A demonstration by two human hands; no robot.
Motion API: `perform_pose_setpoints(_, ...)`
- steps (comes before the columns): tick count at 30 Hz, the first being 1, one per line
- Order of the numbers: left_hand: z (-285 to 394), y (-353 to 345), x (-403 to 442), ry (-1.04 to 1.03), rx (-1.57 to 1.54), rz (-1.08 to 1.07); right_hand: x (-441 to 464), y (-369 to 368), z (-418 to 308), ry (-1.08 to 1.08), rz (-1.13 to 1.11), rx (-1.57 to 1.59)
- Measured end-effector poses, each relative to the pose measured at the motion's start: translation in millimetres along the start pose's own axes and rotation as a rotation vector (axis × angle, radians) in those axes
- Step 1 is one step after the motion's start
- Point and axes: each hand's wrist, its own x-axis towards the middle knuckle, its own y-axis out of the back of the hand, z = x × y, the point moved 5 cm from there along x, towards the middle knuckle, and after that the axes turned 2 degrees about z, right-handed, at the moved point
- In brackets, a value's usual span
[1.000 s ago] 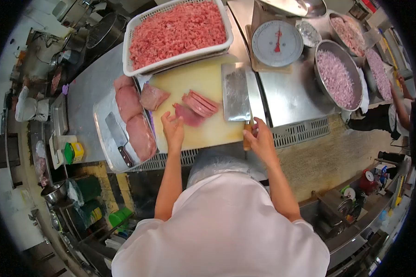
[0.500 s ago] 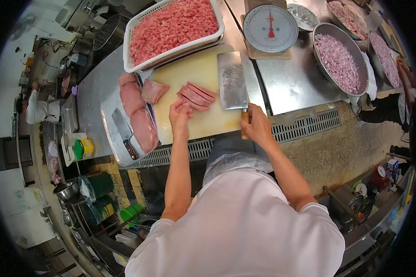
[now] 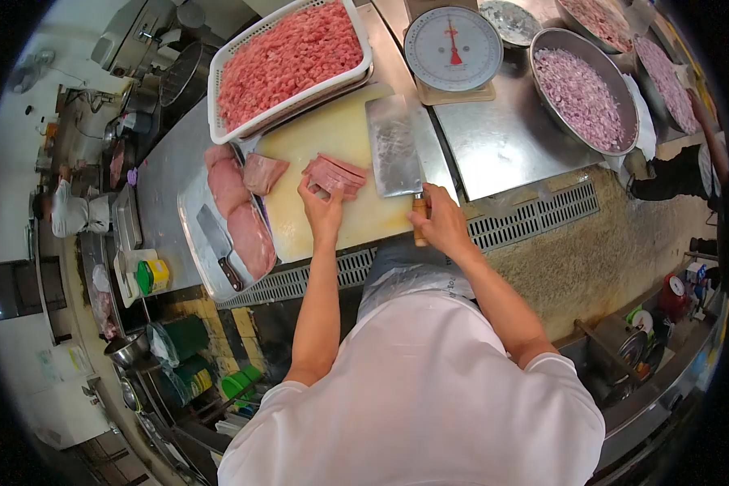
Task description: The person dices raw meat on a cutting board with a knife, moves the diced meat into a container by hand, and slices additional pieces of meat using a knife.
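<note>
Sliced raw meat point(image 3: 336, 172) lies in a small stack on the pale cutting board point(image 3: 356, 224). My left hand point(image 3: 322, 212) has its thumb and fingers curled against the near side of that stack, gripping it. To the right, my right hand point(image 3: 441, 219) is closed on the wooden handle of a cleaver point(image 3: 394, 154), whose broad blade rests flat over the board's right edge. A short chunk of raw meat point(image 3: 264, 172) sits left of the slices. Beyond it, longer meat pieces point(image 3: 249, 235) lie on a shallow tray point(image 3: 205, 271) beside a dark-handled knife point(image 3: 216, 243).
A white basket point(image 3: 363, 65) of minced meat stands behind the board. On the right-hand steel table are a dial scale point(image 3: 454, 50) and a metal bowl point(image 3: 540, 109) of chopped purple onion. Other people stand at the far left point(image 3: 77, 211) and far right point(image 3: 676, 174).
My left hand has moved from the stack's near left corner to grip its near side. My right hand stays on the cleaver handle. The view has shifted slightly.
</note>
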Motion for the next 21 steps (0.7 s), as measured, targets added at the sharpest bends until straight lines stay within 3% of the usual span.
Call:
perform_pose_setpoints(4,7.0,1.2,-8.0,0.06,-0.069,-0.045,1.7,-1.7,2.2,0.026,0.008,-0.017)
perform_pose_setpoints(11,-38.5,6.6,10.5,-0.058,-0.018,-0.052,2.4,-2.7,4.2,0.044,0.013,-0.022)
perform_pose_setpoints(16,-32.8,3.6,6.3,-0.043,-0.105,-0.054,3.6,0.3,-0.4,0.01,-0.013,-0.011)
perform_pose_setpoints(19,-28.8,3.2,10.8,-0.071,0.009,0.02,2.8,2.0,-2.5,0.002,-0.019,0.006)
perform_pose_setpoints(21,-0.4,-2.8,-1.1,0.039,-0.096,0.018,2.1,0.6,1.8,0.016,-0.001,0.005)
